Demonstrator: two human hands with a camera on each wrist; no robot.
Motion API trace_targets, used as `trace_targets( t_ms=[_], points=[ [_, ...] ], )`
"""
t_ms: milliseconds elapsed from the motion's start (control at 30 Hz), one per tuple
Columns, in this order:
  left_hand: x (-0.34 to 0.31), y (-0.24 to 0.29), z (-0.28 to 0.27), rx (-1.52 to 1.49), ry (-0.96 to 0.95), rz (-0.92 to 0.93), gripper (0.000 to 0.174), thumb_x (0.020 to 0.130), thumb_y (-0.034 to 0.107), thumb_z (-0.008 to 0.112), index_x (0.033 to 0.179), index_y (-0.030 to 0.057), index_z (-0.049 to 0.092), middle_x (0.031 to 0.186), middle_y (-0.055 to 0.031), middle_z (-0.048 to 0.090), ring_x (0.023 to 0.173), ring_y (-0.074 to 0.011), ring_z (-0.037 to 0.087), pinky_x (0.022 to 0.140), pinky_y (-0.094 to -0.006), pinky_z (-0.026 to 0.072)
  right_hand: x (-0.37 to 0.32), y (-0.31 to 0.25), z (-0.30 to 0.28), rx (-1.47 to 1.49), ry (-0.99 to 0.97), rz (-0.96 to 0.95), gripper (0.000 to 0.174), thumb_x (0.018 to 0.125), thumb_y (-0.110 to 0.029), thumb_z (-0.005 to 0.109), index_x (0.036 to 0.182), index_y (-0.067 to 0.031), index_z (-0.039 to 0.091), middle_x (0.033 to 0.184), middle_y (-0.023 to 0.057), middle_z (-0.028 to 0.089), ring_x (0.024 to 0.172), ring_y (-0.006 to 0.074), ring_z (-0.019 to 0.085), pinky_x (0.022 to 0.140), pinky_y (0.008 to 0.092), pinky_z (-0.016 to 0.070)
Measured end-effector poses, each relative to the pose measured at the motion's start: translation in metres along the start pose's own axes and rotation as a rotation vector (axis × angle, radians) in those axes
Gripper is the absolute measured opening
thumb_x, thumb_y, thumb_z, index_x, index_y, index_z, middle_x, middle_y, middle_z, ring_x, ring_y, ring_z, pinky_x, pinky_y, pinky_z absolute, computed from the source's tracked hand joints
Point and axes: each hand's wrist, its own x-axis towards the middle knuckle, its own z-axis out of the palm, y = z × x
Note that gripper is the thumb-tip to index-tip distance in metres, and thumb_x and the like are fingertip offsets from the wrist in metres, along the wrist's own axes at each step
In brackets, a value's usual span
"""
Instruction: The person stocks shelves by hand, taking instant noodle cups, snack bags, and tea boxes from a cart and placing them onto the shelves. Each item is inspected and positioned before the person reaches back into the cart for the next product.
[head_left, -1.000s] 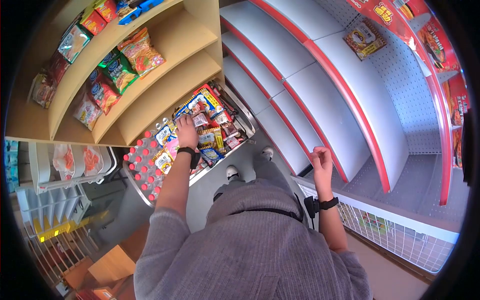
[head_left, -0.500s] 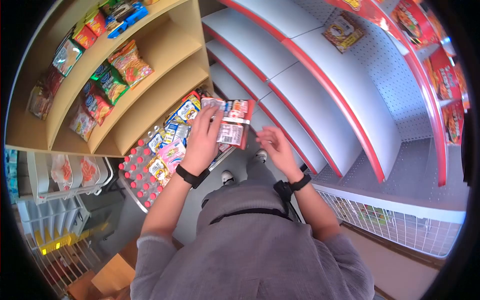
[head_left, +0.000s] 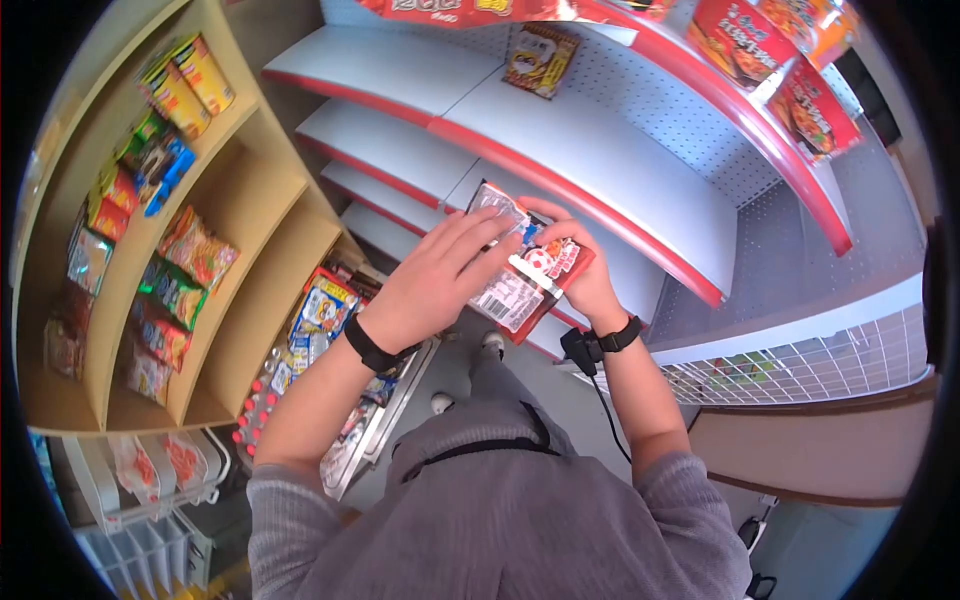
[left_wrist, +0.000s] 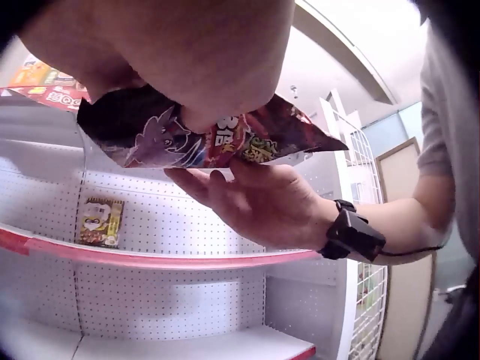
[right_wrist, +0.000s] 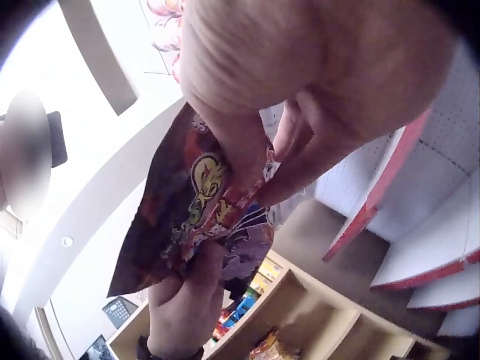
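Note:
Between both hands is a red-and-black snack bag (head_left: 512, 300), its pale printed label side up in the head view. My left hand (head_left: 430, 275) lies across its left part, fingers over the label side. In the right wrist view, the left thumb presses the dark printed side of the bag (right_wrist: 169, 217). My right hand (head_left: 585, 270) grips the bag's right edge. Seen from the left wrist, the right hand (left_wrist: 259, 202) holds the bag's lower edge, below a purple cartoon figure and large lettering. The bag is held in front of the red-edged white shelves (head_left: 600, 150).
One yellow-brown snack pack (head_left: 541, 60) stands on a white shelf, and red noodle packs (head_left: 740, 45) sit at upper right. A wooden shelf (head_left: 270, 215) with snack bags is on the left. Below it, a cart (head_left: 385, 410) carries packs and red-capped bottles. A wire basket (head_left: 800, 375) lies right.
The left hand has lifted the snack bag out of the cart and carried it right, toward the white shelves. The right hand has come over and gripped it. The view has turned right.

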Motion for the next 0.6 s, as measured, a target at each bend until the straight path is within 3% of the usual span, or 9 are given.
trace_targets(
  t_ms=[67, 100, 133, 233, 400, 533, 600],
  points=[
    [0.024, -0.008, 0.003, -0.094, 0.05, 0.037, 0.054, 0.081, -0.004, 0.061, 0.134, -0.0007, 0.056, 0.144, -0.0196, 0.052, 0.133, -0.039, 0.051, 0.109, -0.0465, 0.0451, 0.003, -0.008, -0.021, -0.212, 0.025, -0.08, 0.028, 0.084, -0.001, 0.077, 0.107, -0.0074, 0.063, 0.146, 0.0187, 0.052, 0.131, 0.0251, 0.055, 0.107, 0.0359, 0.0459],
    [0.033, -0.014, 0.004, -0.07, 0.029, 0.031, 0.063, 0.081, -0.004, 0.065, 0.142, -0.0007, 0.049, 0.153, -0.0217, 0.044, 0.138, -0.0413, 0.046, 0.112, -0.0469, 0.042, 0.003, -0.011, -0.031, -0.21, 0.056, -0.056, 0.027, 0.084, -0.001, 0.077, 0.106, -0.0066, 0.062, 0.146, 0.0183, 0.052, 0.13, 0.0241, 0.054, 0.107, 0.0361, 0.0453],
    [0.042, -0.016, 0.009, -0.078, 0.028, 0.04, 0.063, 0.081, -0.004, 0.065, 0.142, -0.0007, 0.049, 0.153, -0.0217, 0.044, 0.138, -0.0413, 0.046, 0.112, -0.0469, 0.042, 0.006, -0.016, -0.04, -0.218, 0.065, -0.055, 0.027, 0.084, -0.001, 0.077, 0.106, -0.0066, 0.062, 0.146, 0.0183, 0.052, 0.13, 0.0241, 0.054, 0.107, 0.0361, 0.0453],
    [0.065, -0.024, 0.024, -0.137, 0.116, -0.124, 0.087, 0.079, 0.0, 0.072, 0.155, 0.0011, 0.03, 0.162, -0.025, 0.025, 0.145, -0.0454, 0.034, 0.117, -0.0482, 0.0351, 0.023, -0.028, -0.071, -0.265, 0.213, -0.086, 0.027, 0.085, -0.001, 0.076, 0.106, -0.0055, 0.061, 0.146, 0.0173, 0.053, 0.13, 0.0238, 0.054, 0.108, 0.0359, 0.0448],
    [0.061, -0.036, 0.05, -0.236, 0.177, -0.279, 0.081, 0.086, 0.003, 0.068, 0.156, 0.0005, 0.026, 0.162, -0.0267, 0.025, 0.146, -0.0467, 0.032, 0.119, -0.0466, 0.0321, 0.064, -0.026, -0.143, -0.438, 0.36, -0.076, 0.028, 0.085, 0.001, 0.075, 0.108, -0.0057, 0.06, 0.146, 0.0181, 0.051, 0.13, 0.0269, 0.055, 0.109, 0.0363, 0.0444],
    [0.018, -0.04, 0.073, -0.312, 0.14, -0.451, 0.077, 0.088, 0.003, 0.064, 0.155, -0.0003, 0.027, 0.16, -0.028, 0.03, 0.147, -0.0439, 0.033, 0.12, -0.0457, 0.0307, 0.094, 0.007, -0.201, -0.62, 0.46, -0.096, 0.03, 0.084, 0.003, 0.073, 0.109, -0.0056, 0.059, 0.144, 0.0183, 0.052, 0.13, 0.03, 0.055, 0.108, 0.0368, 0.0452],
    [-0.014, -0.044, 0.085, -0.307, 0.12, -0.547, 0.074, 0.09, 0.004, 0.064, 0.155, -0.0001, 0.029, 0.156, -0.0281, 0.036, 0.145, -0.041, 0.038, 0.117, -0.0451, 0.0353, 0.108, 0.028, -0.226, -0.679, 0.475, -0.114, 0.03, 0.083, 0.004, 0.073, 0.109, -0.0053, 0.059, 0.139, 0.0181, 0.055, 0.127, 0.0292, 0.057, 0.106, 0.0366, 0.0464]
  ],
)
